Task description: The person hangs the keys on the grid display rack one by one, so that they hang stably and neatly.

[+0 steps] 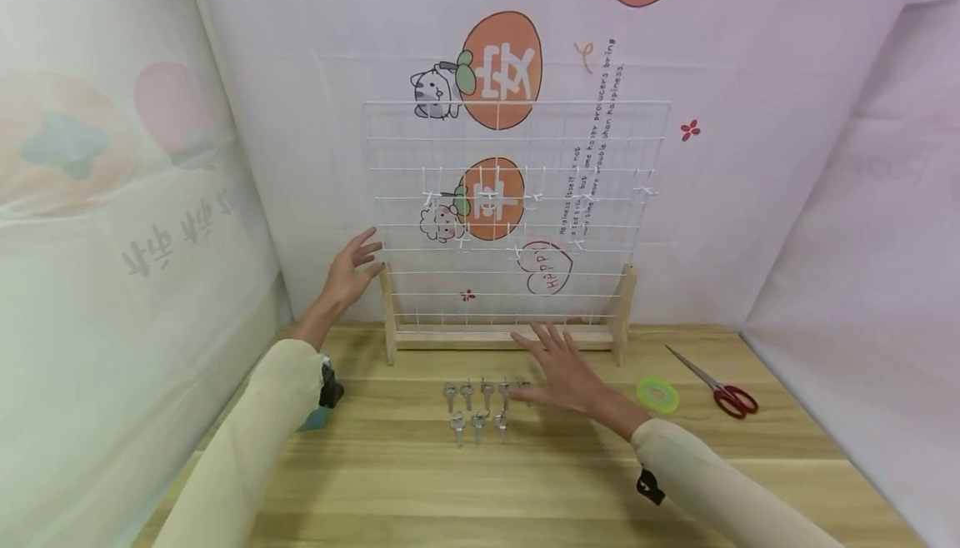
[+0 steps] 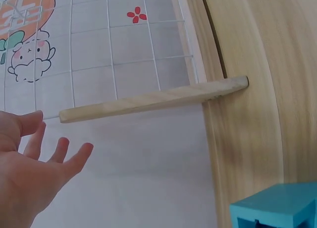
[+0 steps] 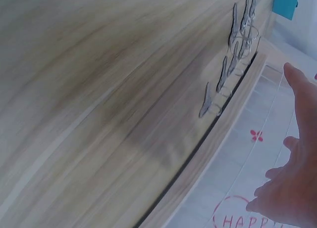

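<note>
A white wire grid (image 1: 517, 138) stands upright in a wooden base (image 1: 510, 338), with several small white hooks (image 1: 535, 196) on its wires. My left hand (image 1: 350, 275) is at the grid's left side, fingers spread, just above the wooden side post (image 2: 153, 99). In the left wrist view its thumb tip comes right at the grid's edge wire. Several metal keys with rings (image 1: 458, 426) lie in two rows on the table before the base. Over the right end of the back row reaches my right hand (image 1: 567, 375), palm down with fingers extended, holding nothing; it partly covers a key there.
Right of the keys lie a yellow-green tape roll (image 1: 657, 396) and red-handled scissors (image 1: 723, 390), blades toward the grid. Beside my left wrist is a teal box (image 2: 277, 203), mostly hidden in the head view. Printed white cloth (image 1: 315, 48) hangs behind and at both sides.
</note>
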The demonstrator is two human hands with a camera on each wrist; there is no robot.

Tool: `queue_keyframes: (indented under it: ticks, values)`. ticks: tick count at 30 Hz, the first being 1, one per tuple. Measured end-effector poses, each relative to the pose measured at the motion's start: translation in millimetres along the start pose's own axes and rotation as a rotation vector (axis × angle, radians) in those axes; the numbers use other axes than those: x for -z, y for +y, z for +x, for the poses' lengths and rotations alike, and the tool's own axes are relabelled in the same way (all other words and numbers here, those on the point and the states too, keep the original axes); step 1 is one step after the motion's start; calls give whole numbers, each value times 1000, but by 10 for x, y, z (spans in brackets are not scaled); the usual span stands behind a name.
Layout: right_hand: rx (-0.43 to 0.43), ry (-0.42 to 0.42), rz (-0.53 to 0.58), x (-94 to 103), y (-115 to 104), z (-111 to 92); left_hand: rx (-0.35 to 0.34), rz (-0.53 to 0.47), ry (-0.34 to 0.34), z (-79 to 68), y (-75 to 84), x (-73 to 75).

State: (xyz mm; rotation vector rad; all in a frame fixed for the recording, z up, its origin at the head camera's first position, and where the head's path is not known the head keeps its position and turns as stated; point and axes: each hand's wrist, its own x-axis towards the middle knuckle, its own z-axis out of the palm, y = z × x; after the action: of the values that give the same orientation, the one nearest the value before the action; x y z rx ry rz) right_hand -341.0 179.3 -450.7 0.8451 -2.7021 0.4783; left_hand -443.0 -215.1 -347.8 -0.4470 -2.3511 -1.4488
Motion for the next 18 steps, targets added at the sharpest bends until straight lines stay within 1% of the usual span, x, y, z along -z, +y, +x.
queue_keyframes:
  ticks: [4,10,16,18]
  values:
    - [11,-17,35,-94,-53,102,29,-49,-10,34,-43,-33]
    - [44,-47,86,-215,-130,307,113,-101,-34,85,-66,-50]
    - [61,-74,138,-328,-217,440,122,-142,-58,94,-95,-105]
    - [64,-81,145,-365,-225,473,126,-174,-68,98,-104,-134]
